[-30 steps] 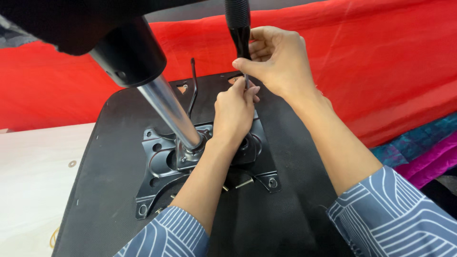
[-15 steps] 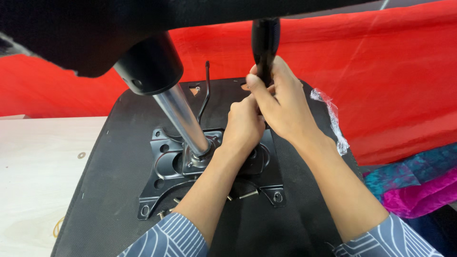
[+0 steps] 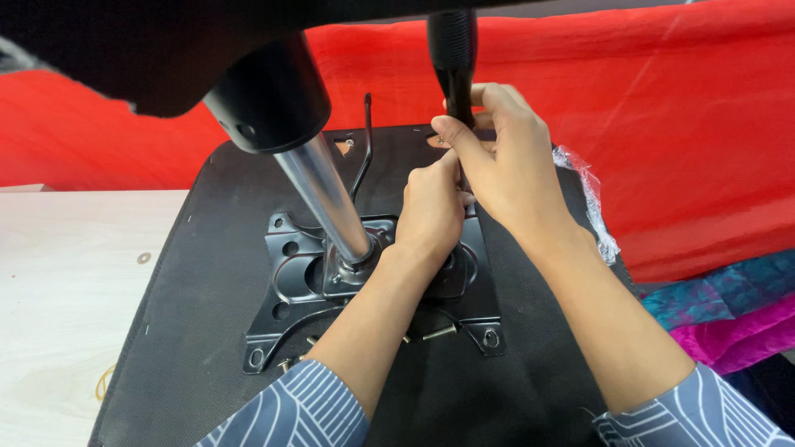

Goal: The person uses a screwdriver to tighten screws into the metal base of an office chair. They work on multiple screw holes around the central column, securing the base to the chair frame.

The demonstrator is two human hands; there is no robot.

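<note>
Step in hand judged as driving a fastener into the black mounting plate with the black-handled driver.

Recommended practice:
- Keep the driver upright and square over the hole.
- Press down along the shaft before turning.
- Steady the tip with the left fingertips only until the thread bites, then clear them.
- Avoid leaning the handle toward the chrome gas cylinder, close by on the left and crowding the work.
- Watch the thin black lever, upright just beyond the cylinder.

Hand state:
- Right hand closed round the lower part of the driver handle, thumb laid across the front.
- Left hand drawn narrow, fingers pinched together at the shaft just beneath the right hand and touching it. Cannot tell whether a bolt sits in the pinch, hidden by the knuckles.

Position of the work:
- Driver near vertical above the far right part of the plate, handle running out of the top of the view, tip hidden behind the left hand.
- Plate flat on the black seat underside, directly below both hands.
- Loose bolts lying near the plate's near edge, between the forearms.
- Red cloth behind, pale tabletop to the left
</note>
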